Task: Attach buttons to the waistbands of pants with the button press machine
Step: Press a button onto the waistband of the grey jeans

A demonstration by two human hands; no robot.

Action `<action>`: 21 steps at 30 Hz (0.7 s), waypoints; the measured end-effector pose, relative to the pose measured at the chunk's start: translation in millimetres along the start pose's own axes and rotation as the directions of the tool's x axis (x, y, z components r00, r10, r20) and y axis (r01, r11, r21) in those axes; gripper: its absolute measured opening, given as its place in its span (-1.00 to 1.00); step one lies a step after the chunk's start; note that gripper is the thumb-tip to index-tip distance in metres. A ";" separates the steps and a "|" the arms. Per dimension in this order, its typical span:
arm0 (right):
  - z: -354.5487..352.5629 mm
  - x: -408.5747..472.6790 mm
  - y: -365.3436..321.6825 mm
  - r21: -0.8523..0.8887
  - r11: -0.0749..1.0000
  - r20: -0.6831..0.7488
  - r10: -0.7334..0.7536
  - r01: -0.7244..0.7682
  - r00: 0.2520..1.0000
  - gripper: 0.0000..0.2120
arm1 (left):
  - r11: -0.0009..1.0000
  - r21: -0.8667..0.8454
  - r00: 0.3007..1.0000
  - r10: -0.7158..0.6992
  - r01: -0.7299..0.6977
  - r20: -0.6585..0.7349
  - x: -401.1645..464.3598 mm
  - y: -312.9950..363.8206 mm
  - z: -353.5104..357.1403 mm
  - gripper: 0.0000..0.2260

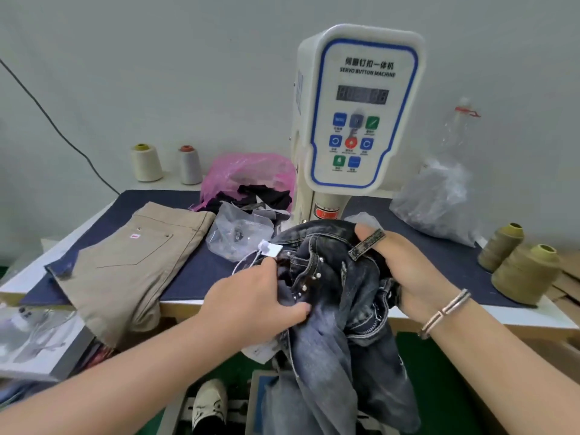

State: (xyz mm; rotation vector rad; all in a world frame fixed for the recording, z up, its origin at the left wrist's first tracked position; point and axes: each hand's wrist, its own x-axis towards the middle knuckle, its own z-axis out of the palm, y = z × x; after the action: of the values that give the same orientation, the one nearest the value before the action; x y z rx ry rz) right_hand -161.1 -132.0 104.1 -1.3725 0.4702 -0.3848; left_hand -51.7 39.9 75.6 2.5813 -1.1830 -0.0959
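- The person holds a pair of dark jeans [329, 296] in both hands, bunched up just in front of the button machine [361, 105].
- The left hand [254, 296] grips the front of the jeans near the fly, with its thumb and fingers curled into the cloth.
- The right hand [408, 271] grips the waistband [326, 229] on the right side, and its thumb pokes through a belt loop [367, 244].
- The top of the waistband sits close under the machine's head, but I cannot tell if it is on the press spot yet, because the cloth hides that part.
- A white tag [271, 248] on a string hangs off the jeans at the left.
- This looks like the lining-up step: the jeans are being brought to the machine and no button is pressed on yet, as far as I can see.
- The next move likely needs the waistband end pulled flat and smooth, then slid under the press so the button lands in the right place.
- The fingers should stay off to the sides, away from the press.
- A pair of tan pants [131, 259] lies flat on the dark blue table mat [201, 274] to the left.
- A clear bag of small parts [238, 233] sits between the tan pants and the machine.
- A pink bag [248, 171] sits far behind it.
- Big thread spools [527, 274] stand at the right.
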 end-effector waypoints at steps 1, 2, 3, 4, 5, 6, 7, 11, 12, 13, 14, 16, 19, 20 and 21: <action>-4.3 1.2 0.9 0.034 0.999 -0.012 -0.014 0.014 1.000 -0.36 | 0.992 -0.127 0.998 0.007 0.002 0.067 2.6 -2.4 -2.3 -0.70; -9.6 1.7 0.6 0.061 0.998 -0.027 -0.022 0.024 0.999 -0.39 | 0.952 -0.304 0.993 0.019 0.016 0.114 4.9 -6.0 -4.1 -0.79; -15.4 1.2 -0.5 0.091 0.996 -0.033 -0.018 0.021 0.999 -0.43 | 0.864 -0.500 0.988 0.026 0.053 0.149 5.7 -10.3 -6.7 -0.83; -23.1 1.0 -1.6 0.123 0.992 -0.027 -0.006 0.009 1.000 -0.45 | 0.726 -0.679 0.982 0.032 0.105 0.186 5.4 -14.5 -10.6 -0.79; -31.3 -0.6 -3.6 0.146 0.989 -0.015 0.000 0.002 1.000 -0.46 | 0.558 -0.815 0.972 0.058 0.158 0.227 5.3 -18.6 -15.8 -0.74; -39.8 -2.9 -5.5 0.158 0.987 -0.002 -0.011 0.012 1.000 -0.47 | 0.391 -0.903 0.963 0.120 0.177 0.241 6.0 -23.6 -21.0 -0.72; -47.6 -5.4 -7.6 0.164 0.986 0.028 -0.034 0.029 0.999 -0.49 | 0.253 -0.955 0.958 0.198 0.153 0.206 7.5 -29.1 -26.0 -0.73; -73.9 -2.8 -8.6 0.016 0.997 0.131 -0.077 0.075 0.988 -0.47 | 0.029 -1.000 0.911 0.412 -0.010 0.003 20.9 -43.5 -48.1 -0.70; -78.3 -0.1 -5.9 -0.075 0.995 0.127 -0.056 0.066 0.990 -0.54 | 0.022 -1.000 0.909 0.417 0.007 0.016 25.0 -44.8 -49.9 -0.67; -80.8 1.9 -2.7 -0.148 0.988 0.143 -0.027 0.048 0.989 -0.63 | 0.029 -0.999 0.911 0.409 0.039 0.047 29.1 -45.6 -47.9 -0.66; -81.8 3.2 1.1 -0.191 0.981 0.171 0.012 0.021 0.985 -0.71 | 0.048 -0.996 0.921 0.382 0.069 0.082 32.9 -45.8 -43.2 -0.67; -82.9 5.1 9.0 -0.205 0.978 0.222 0.087 -0.041 0.971 -0.75 | 0.078 -0.990 0.959 0.250 0.120 0.136 38.8 -44.0 -34.0 -0.74; -77.8 8.6 15.1 -0.093 0.993 0.316 0.102 -0.076 0.943 -0.68 | 0.220 -0.970 0.994 0.016 0.101 0.107 44.5 -42.8 -22.4 -0.70; -72.5 10.1 14.7 -0.054 0.996 0.334 0.089 -0.076 0.938 -0.65 | 0.310 -0.947 0.995 -0.061 0.088 0.072 45.6 -42.2 -19.6 -0.67; -65.4 11.3 14.0 -0.040 0.997 0.350 0.072 -0.062 0.934 -0.65 | 0.407 -0.911 0.991 -0.136 0.071 0.017 46.6 -41.3 -16.5 -0.64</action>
State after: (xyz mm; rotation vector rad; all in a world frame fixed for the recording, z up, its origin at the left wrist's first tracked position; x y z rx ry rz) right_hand -186.4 -190.4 80.6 -1.4121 0.2257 -0.0712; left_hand 12.1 34.4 82.0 1.6052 -0.6136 -0.5355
